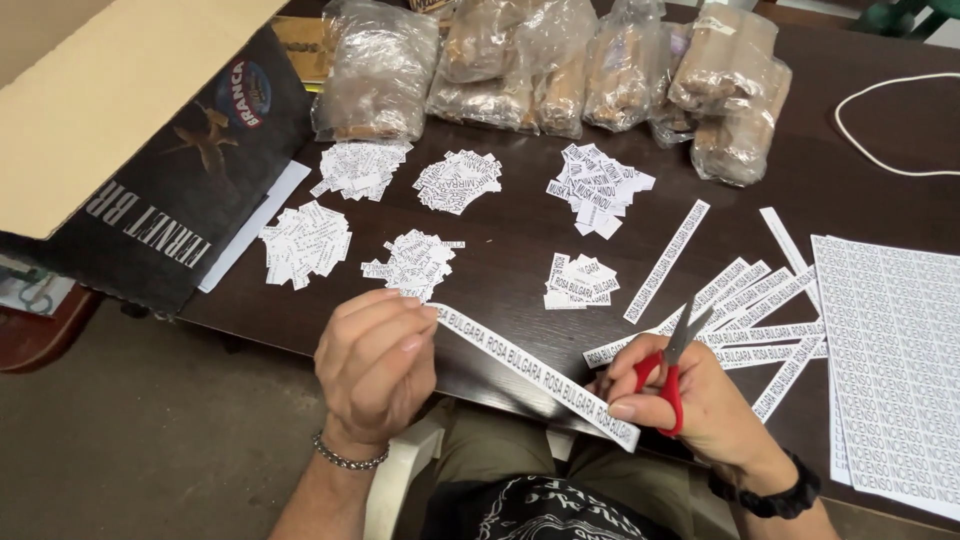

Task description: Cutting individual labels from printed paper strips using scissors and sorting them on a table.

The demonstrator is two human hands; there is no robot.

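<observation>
The fingers of the left hand (375,365) were pressed together and pinched the upper end of a long paper strip (535,375) printed with repeated words. The fingers of the right hand (700,400) were curled through the red handles of the scissors (672,375), and its thumb seemed to press the lower end of the same strip; the blades pointed up and away from the strip and looked almost closed, though I could not tell it exactly. The strip was stretched between both hands, above the near edge of the dark table (500,230).

Just right of the strip, more cut strips (745,320) lay in a fan, and further right of them lay an uncut printed sheet (890,360). Behind the strip, several small heaps of cut labels (410,265) lay on the table, and behind these a row of clear plastic bags (540,70) with brownish content. Far left of the strip stood an open cardboard box (130,130).

I judged that the step in hand was taking up one strip, before snipping it. The next move would call for turning the blades across the strip, in a gap between two words, while the left fingers hold the paper tight.
</observation>
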